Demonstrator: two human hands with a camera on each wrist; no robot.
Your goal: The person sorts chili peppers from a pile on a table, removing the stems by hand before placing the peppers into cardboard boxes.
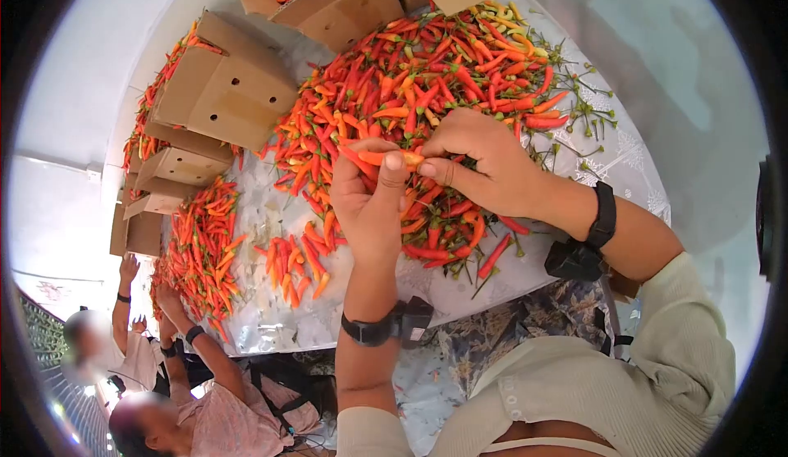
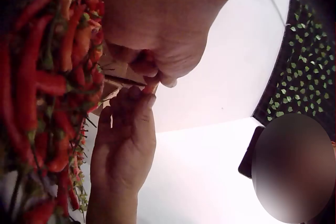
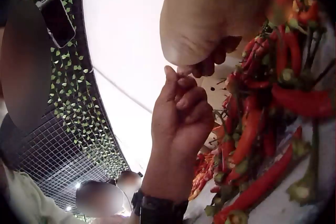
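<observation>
In the head view, my left hand (image 1: 369, 207) holds an orange-red chili pepper (image 1: 379, 159) between thumb and fingers, over the big heap. A second, redder chili shows beside it at those fingers. My right hand (image 1: 486, 166) pinches the stem end of the orange one, fingertips right against the left thumb. Only a small bit of the held chili (image 2: 150, 86) shows between both hands in the left wrist view; the rest is hidden behind fingers. Below the hands spreads a large heap of red and orange chilies (image 1: 460, 71), many with green stems.
Loose green stems (image 1: 587, 116) lie at the heap's right edge. A small group of chilies (image 1: 291, 264) and another pile (image 1: 201, 244) are to the left. Cardboard boxes (image 1: 238, 88) of chilies line the far side. Two other people reach over the table's left end (image 1: 271, 326).
</observation>
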